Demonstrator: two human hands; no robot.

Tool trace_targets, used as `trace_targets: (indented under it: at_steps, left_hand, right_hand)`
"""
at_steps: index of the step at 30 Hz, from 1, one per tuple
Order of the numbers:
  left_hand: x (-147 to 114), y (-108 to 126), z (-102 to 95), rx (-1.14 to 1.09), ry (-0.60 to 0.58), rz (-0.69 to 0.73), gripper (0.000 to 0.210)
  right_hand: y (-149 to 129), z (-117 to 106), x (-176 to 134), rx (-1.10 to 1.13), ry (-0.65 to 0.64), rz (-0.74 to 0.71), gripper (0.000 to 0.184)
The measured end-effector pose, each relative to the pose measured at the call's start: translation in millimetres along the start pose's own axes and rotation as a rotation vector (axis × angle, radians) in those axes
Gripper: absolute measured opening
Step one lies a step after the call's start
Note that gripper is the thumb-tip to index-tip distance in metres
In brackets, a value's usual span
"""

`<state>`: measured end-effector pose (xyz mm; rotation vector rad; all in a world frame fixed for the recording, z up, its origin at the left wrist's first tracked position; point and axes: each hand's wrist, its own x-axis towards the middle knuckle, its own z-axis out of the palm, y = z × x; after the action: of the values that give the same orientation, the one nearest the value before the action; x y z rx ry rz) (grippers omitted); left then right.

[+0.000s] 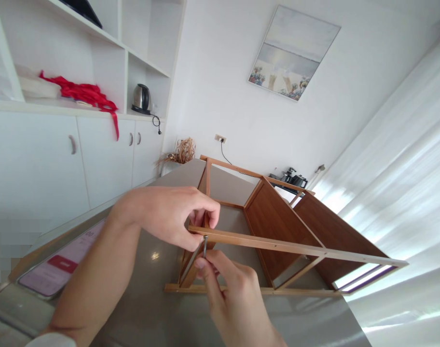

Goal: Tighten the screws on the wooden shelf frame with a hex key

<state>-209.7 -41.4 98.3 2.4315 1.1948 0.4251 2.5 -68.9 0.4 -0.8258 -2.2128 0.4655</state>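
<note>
A brown wooden shelf rack [278,226] lies on its side on the grey table. My left hand [165,212] is closed around the near end of its upper rail [249,240], thumb below and fingers over the far side. Just below that rail, my right hand [236,289] pinches a thin metal hex key [205,247] between thumb and forefinger. The key's upper end meets the rail's side near my left thumb; its lower part is hidden in my fingers. Small screw heads show farther along the rail.
A phone [61,262] lies at left beneath my left forearm. The grey tabletop [140,299] extends under the rack. White cabinets [104,149] with a kettle [142,99] and red cloth [84,94] stand behind; a white curtain [397,159] hangs at right.
</note>
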Motion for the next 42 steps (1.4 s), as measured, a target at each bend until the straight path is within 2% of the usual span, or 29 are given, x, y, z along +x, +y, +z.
trace_targets:
  at_steps: [4, 8, 17, 20, 24, 42]
  left_hand:
    - [0, 2, 0.2, -0.002, 0.008, -0.018, 0.023]
    - [-1, 4, -0.6, 0.016, 0.007, -0.040, 0.022]
    - [0, 4, -0.6, 0.016, 0.003, -0.043, 0.022]
    - [0, 3, -0.3, 0.016, 0.007, -0.034, 0.022]
    - [0, 2, -0.4, 0.001, 0.006, -0.029, 0.023]
    - [0, 3, -0.6, 0.018, 0.017, -0.046, 0.023]
  right_hand:
    - [6, 12, -5, -0.011, 0.136, -0.054, 0.018]
    - [8, 18, -5, -0.055, 0.193, -0.098, 0.017]
    - [1, 6, -4, -0.249, 0.263, -0.272, 0.015]
    - [4, 0, -3, -0.316, 0.221, -0.320, 0.012]
    - [5, -6, -1, -0.388, 0.145, -0.315, 0.012]
    - [-8, -42, 8, -0.665, 0.019, -0.428, 0.020]
